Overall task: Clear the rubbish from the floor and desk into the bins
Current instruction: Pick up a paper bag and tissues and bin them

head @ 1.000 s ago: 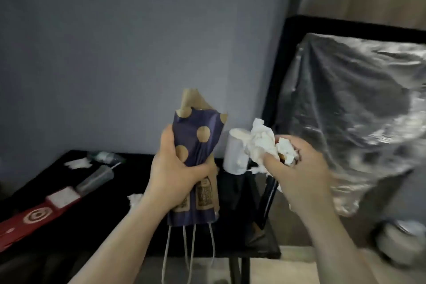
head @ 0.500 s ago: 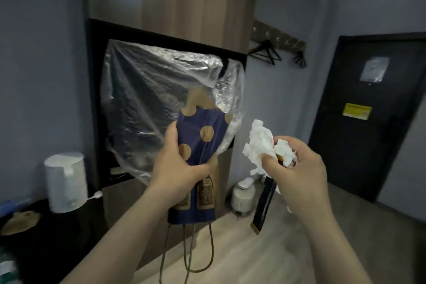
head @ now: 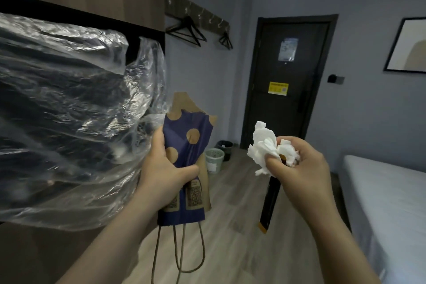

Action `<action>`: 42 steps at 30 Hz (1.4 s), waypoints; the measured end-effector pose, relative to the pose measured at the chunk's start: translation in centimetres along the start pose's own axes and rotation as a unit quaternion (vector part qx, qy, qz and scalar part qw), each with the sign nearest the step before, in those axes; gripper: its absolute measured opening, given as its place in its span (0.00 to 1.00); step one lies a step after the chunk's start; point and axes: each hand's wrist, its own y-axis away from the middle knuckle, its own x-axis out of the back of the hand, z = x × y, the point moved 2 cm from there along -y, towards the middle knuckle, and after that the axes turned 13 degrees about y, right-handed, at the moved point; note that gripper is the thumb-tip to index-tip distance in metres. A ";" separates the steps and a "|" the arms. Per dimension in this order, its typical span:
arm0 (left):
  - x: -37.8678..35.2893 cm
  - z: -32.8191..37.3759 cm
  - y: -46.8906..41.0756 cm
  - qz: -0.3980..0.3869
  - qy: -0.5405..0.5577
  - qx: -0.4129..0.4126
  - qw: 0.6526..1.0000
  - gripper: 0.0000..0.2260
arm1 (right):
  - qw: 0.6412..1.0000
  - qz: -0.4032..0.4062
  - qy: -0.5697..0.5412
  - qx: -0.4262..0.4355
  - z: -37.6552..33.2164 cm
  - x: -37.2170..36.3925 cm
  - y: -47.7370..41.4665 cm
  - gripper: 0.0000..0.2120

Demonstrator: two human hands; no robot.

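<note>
My left hand [head: 164, 175] grips a folded navy paper bag [head: 187, 143] with tan dots, held upside down so its cord handles dangle below. A clear plastic sheet [head: 69, 110] billows out to the left of that hand. My right hand [head: 297, 168] holds crumpled white tissues [head: 265, 147] and a long black wrapper [head: 268, 205] that hangs beneath it. Two bins stand on the floor by the far wall: a pale green bin [head: 214, 159] and a dark bin [head: 224, 146] behind it.
A black door [head: 285, 80] closes the far end of the room. Hangers [head: 186, 30] hang from a wall rack. A bed [head: 389, 193] lies along the right side. Wood floor [head: 232, 226] stretches between me and the bins.
The view has swung right, from the black desk and kettle round to the door, the bins and the bed. Both hands keep the same hold on their rubbish.
</note>
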 end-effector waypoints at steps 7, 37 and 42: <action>0.0 -5.0 -10.4 -0.037 0.019 -0.002 0.999 0.40 | 0.999 0.023 0.023 -0.021 1.7 -7.8 -6.5 0.07; -23.8 -22.9 -43.7 -0.096 0.009 0.062 0.993 0.39 | 0.996 -0.011 0.049 -0.079 26.2 -21.9 -39.8 0.10; -26.7 -26.4 -48.6 -0.078 -0.007 0.081 0.994 0.38 | 0.994 -0.020 0.047 -0.094 30.6 -23.9 -44.1 0.11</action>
